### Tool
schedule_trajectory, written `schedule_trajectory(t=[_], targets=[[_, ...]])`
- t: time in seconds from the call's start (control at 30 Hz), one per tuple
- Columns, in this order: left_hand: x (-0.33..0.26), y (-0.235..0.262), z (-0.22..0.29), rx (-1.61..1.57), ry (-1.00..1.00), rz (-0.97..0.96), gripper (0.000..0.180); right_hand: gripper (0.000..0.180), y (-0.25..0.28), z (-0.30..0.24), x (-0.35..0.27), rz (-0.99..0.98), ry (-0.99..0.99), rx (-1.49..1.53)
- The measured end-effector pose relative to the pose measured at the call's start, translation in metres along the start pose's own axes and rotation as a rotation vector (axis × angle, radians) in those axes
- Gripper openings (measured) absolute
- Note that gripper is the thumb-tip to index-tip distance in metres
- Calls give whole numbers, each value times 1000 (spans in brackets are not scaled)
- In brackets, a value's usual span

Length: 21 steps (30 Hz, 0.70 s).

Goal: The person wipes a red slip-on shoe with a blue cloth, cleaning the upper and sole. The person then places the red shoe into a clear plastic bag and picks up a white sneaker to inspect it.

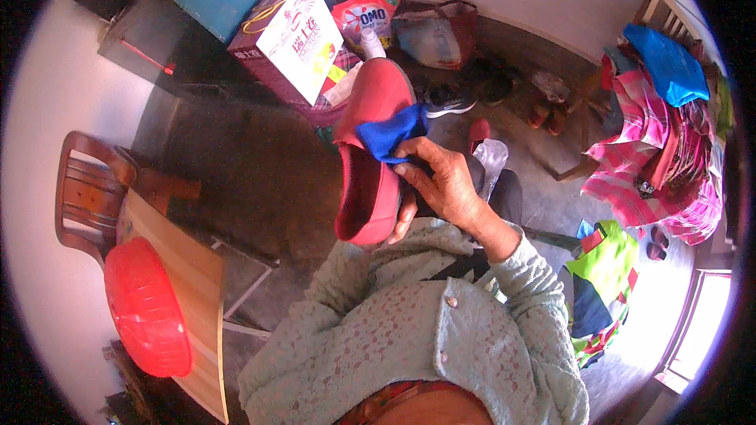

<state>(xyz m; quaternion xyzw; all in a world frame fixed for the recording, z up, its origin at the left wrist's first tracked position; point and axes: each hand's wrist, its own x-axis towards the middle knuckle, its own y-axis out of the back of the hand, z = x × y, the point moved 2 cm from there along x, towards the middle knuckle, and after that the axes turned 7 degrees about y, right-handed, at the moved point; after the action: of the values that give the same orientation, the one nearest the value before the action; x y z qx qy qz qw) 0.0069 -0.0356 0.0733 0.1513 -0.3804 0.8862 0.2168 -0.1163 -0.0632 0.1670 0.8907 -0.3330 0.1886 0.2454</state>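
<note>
A red slip-on shoe (379,93) is held up in front of me, its toe pointing away and its dark opening toward me. My right hand (449,185) pinches a blue cloth (387,135) between thumb and fingers. The cloth lies against the upper of the shoe, over its right side. Of my left hand (405,220), only fingertips show, curled around the shoe's right edge near the heel; the shoe hides the rest.
Beyond the shoe stand a white and maroon gift box (299,41), a red detergent bag (368,14) and a white bottle (371,43). Dark shoes (450,101) lie on the floor. Left are a wooden chair (87,201) and red basin (146,307); right, piled clothes (654,142).
</note>
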Motion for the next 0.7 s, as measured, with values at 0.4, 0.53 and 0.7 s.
schedule_trajectory(t=[0.4,0.53,0.7], targets=[[33,-29,-42,-89,-1183,1216,73,19,1,21,-10,-89,-167,-15],[32,-27,-46,-98,-1255,1362,69,17,-6,32,-20,-25,-254,95],[36,-36,-35,-100,-1297,1629,59,15,-21,47,-39,164,-311,237]])
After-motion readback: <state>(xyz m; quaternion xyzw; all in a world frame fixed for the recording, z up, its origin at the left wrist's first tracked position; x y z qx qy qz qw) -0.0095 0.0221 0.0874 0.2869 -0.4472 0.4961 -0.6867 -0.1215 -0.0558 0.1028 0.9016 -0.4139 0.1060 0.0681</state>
